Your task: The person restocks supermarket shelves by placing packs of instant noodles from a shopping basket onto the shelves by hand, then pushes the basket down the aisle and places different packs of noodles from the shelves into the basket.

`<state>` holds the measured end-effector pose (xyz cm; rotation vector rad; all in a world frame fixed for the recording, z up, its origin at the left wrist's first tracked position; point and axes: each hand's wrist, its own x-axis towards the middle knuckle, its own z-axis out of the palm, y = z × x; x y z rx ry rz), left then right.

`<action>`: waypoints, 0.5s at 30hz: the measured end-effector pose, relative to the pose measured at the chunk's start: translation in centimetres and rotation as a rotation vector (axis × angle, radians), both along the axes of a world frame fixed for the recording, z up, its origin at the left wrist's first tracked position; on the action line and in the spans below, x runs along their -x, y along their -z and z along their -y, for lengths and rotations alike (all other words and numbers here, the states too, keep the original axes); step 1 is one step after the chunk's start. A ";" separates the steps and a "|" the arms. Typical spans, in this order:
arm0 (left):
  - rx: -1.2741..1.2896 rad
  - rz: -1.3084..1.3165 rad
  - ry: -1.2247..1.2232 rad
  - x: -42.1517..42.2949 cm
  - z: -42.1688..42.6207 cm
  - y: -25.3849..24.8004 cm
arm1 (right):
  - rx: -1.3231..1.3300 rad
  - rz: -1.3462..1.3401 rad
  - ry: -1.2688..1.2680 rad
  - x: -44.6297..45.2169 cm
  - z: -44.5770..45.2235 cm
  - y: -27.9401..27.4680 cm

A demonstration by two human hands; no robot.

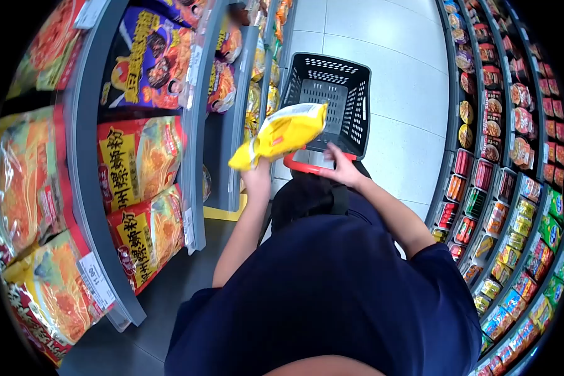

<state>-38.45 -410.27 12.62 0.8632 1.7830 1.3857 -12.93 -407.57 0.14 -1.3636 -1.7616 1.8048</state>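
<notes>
A yellow bag [285, 133] with a pale top is tilted in front of me, over the near left edge of a black shopping basket [357, 103]. My left hand [257, 178] grips the bag from below at its left end; its fingers are largely behind the bag. The basket's red handle [304, 165] points toward my body. My right hand [341, 168] is at the right part of this handle, with the fingers bent around it and the thumb side raised. Slots show in the basket's floor, and the bag hides part of its left side.
Shelves [88, 144] with large noodle bags [141, 163] stand close on the left. Curved shelves [448, 125] of cups and small packets line the right. A pale tiled floor [395, 88] runs between them. A yellow strip [222, 214] lies at the left shelf's foot.
</notes>
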 end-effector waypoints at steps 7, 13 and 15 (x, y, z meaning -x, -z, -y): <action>0.039 -0.160 0.509 -6.1 -13.2 1.2 | -0.479 -0.151 0.299 -5.4 -12.3 -7.1; 0.239 -0.176 0.519 -12.0 -19.1 4.3 | -0.294 -0.251 0.165 -9.9 -25.5 -2.9; 0.296 -0.594 0.673 -12.7 -16.6 6.7 | -0.189 -0.247 0.174 -10.3 -28.1 3.3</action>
